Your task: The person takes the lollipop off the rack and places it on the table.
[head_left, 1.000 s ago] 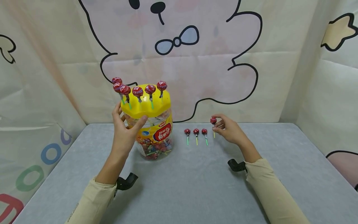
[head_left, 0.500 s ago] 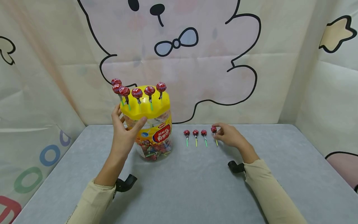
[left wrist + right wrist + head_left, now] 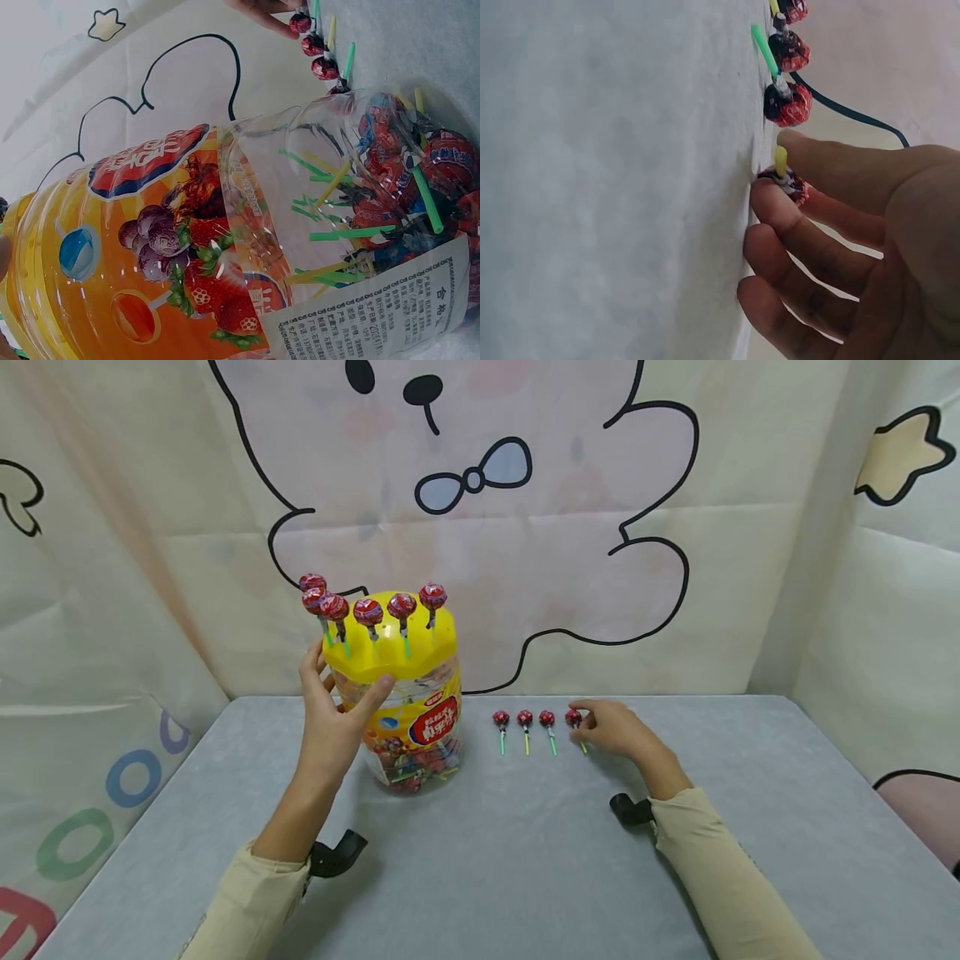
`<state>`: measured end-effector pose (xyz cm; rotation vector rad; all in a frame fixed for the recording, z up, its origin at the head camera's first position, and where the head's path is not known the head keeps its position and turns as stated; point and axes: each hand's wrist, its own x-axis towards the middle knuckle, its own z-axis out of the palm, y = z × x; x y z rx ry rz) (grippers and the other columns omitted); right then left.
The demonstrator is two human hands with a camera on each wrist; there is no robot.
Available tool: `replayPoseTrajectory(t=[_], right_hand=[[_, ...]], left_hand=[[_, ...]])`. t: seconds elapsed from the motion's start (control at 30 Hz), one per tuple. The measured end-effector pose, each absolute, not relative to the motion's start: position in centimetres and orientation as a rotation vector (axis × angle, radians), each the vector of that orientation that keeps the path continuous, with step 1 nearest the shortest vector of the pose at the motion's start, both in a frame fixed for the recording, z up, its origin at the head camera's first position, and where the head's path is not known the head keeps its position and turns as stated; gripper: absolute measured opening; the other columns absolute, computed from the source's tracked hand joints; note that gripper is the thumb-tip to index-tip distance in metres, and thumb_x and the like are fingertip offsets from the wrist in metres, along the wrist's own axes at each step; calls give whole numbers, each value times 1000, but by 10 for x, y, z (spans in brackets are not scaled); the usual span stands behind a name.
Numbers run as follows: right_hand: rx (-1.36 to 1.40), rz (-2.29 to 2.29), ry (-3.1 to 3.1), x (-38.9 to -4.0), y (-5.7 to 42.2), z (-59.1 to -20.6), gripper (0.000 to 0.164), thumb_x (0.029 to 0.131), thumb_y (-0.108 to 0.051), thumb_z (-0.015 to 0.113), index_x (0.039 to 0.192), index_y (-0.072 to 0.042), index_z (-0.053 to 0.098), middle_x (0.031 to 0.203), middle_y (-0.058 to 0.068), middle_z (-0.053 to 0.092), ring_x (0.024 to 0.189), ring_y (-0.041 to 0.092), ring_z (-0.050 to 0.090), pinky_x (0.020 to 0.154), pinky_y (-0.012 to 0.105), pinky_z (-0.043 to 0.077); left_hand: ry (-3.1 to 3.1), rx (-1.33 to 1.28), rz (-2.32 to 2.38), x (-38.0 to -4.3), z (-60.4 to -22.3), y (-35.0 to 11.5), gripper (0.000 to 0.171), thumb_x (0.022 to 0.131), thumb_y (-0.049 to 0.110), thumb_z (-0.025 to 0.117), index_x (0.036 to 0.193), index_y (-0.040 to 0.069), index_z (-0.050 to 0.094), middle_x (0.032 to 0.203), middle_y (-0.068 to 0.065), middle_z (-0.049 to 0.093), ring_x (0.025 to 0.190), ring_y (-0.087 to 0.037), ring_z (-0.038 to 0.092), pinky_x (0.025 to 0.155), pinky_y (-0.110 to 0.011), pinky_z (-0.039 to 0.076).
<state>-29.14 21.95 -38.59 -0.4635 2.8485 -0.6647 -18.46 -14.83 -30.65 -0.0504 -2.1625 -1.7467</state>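
My left hand [image 3: 332, 735] grips a big clear plastic candy jar [image 3: 401, 718] by its upper side, thumb across the front just below the yellow lid [image 3: 390, 664]. Several red-wrapped lollipops [image 3: 368, 612] stand upright in the lid. Through the jar's clear lower part, loose lollipops [image 3: 382, 202] show in the left wrist view. On the right, my right hand [image 3: 615, 728] pinches a red lollipop with a yellow stick [image 3: 781, 163] down at the tabletop, thumb and fingers on either side of its head. It lies at the right end of a row of three other lollipops [image 3: 525, 718].
The grey-covered table [image 3: 480, 860] ends at a cloth backdrop [image 3: 570, 568] with a cartoon figure, close behind the lollipop row. A black wrist mount [image 3: 337, 853] juts from the left forearm, another mount [image 3: 630, 810] from the right.
My right hand has lowered its lollipop from above the table to the right end of the row. The left hand and the jar have stayed put.
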Motion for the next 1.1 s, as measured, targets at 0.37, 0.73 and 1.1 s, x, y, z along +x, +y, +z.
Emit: replayPoseTrajectory(t=[0.37,0.73,1.1], right_hand=[[-452,-746,2834,-290,224,-389,56,90,-15,71,141,-2,52,97,9,74,83,18,63,68,30,47],[-372,-762,2848,-292,222,-384,59,91,-17,69,145,-6,47,99,11,71,80,19,60,64,29,46],[-794,-1129,2817,-241,170,-311,52,98,-29,64,146,-27,46,121,4,66,108,24,67,86,41,57]], left_hand=[[-2186,-44,-1721,-184,-306,-148,92,90,41,71,154,36,5,162,5,4,145,-24,21,115,-55,38],[-2211,-38,-1727,-187,-306,-155,94,90,37,72,154,31,4,162,2,3,147,-26,14,119,-62,26],[-2134,-258,-1844,-200,-309,-187,84,94,20,64,156,28,7,164,0,17,153,-22,11,120,-61,10]])
